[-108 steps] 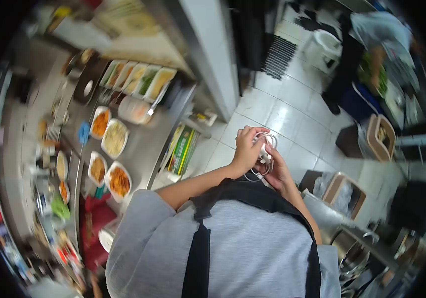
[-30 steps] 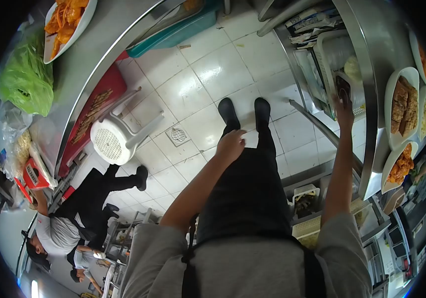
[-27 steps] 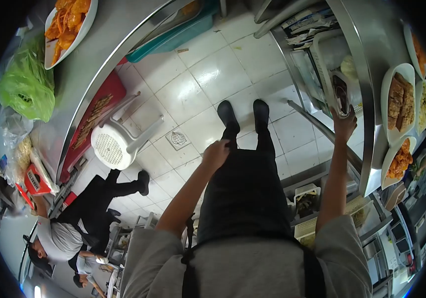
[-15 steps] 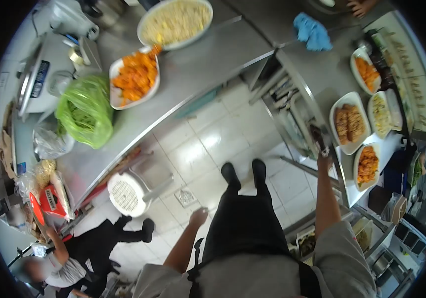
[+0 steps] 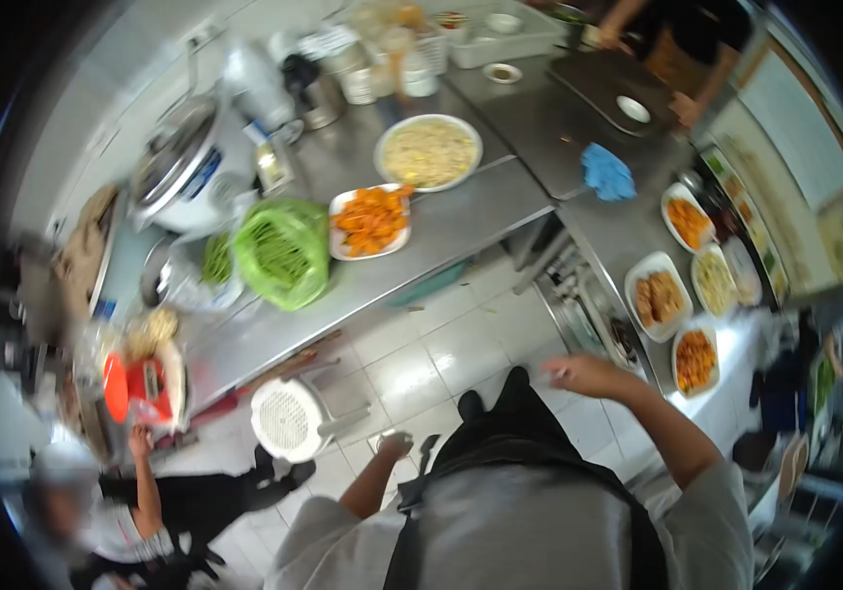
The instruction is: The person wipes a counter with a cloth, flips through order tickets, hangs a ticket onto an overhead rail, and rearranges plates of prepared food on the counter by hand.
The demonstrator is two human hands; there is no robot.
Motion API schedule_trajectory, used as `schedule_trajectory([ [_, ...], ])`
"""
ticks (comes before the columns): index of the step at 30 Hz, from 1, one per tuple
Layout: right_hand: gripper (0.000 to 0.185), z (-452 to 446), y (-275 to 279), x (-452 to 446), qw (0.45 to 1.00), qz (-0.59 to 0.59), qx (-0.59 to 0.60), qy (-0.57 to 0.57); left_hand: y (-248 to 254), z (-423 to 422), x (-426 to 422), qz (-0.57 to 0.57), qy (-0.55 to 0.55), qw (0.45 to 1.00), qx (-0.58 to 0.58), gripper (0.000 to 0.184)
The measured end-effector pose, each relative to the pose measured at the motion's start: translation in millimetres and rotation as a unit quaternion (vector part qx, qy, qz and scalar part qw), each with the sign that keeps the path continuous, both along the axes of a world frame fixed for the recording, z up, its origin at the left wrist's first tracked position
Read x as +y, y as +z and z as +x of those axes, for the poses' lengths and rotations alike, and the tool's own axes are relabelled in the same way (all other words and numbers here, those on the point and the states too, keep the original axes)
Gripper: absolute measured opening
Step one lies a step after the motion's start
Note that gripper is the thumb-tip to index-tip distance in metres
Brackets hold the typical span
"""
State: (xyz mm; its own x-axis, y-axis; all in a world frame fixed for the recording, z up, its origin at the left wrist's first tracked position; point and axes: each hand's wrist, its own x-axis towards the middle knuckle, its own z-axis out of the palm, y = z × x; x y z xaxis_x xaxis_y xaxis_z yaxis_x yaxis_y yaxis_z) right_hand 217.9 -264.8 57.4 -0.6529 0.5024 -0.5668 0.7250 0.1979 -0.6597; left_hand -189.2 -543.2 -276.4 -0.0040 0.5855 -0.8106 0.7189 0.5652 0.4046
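My right hand is held out over the floor, left of the right counter, fingers stretched and nothing seen in them. A dark object lies in the shelf under that counter, near the hand but apart from it. My left hand hangs low at my left side, near the white stool; its fingers are small and blurred, so their state is unclear. Dishes of browned rolls and orange food stand on the right counter.
The front counter bears fried rice, orange pieces, a green bag and a cooker. A blue cloth lies at the back. One person is at left; another's hand is by a tray.
My right hand has come away from the dark object in the shelf and moved left, its fingers now apart. The view has tilted up, showing more of the counters and a person at the back.
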Motion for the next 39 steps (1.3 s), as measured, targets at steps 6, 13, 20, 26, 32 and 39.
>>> schedule_trajectory([
  [6,0.040,8.6,64.0,167.1,0.968,0.182,0.084,-0.150,62.0,49.7,108.5,0.105,-0.015,0.994,0.017,0.034],
  [13,0.044,34.2,-4.9,301.1,0.937,0.327,-0.029,-0.122,170.0,86.8,193.7,0.222,0.051,0.965,-0.129,0.034],
  [20,0.032,29.8,-77.6,361.1,0.845,0.515,-0.131,-0.057,244.4,7.0,213.6,0.318,0.279,0.905,-0.043,0.035],
  [26,0.035,11.6,-93.2,385.4,0.893,0.421,0.071,-0.146,341.1,-94.1,202.5,0.383,0.375,0.844,0.027,0.033],
  [32,0.051,-153.5,-65.2,287.1,0.830,-0.261,0.266,-0.414,382.2,-264.5,179.9,0.477,0.497,0.707,0.157,0.028],
  [39,0.054,-229.3,-85.6,291.1,0.742,-0.153,0.332,-0.562,411.7,-418.6,232.5,0.527,0.382,0.668,0.360,0.034],
])
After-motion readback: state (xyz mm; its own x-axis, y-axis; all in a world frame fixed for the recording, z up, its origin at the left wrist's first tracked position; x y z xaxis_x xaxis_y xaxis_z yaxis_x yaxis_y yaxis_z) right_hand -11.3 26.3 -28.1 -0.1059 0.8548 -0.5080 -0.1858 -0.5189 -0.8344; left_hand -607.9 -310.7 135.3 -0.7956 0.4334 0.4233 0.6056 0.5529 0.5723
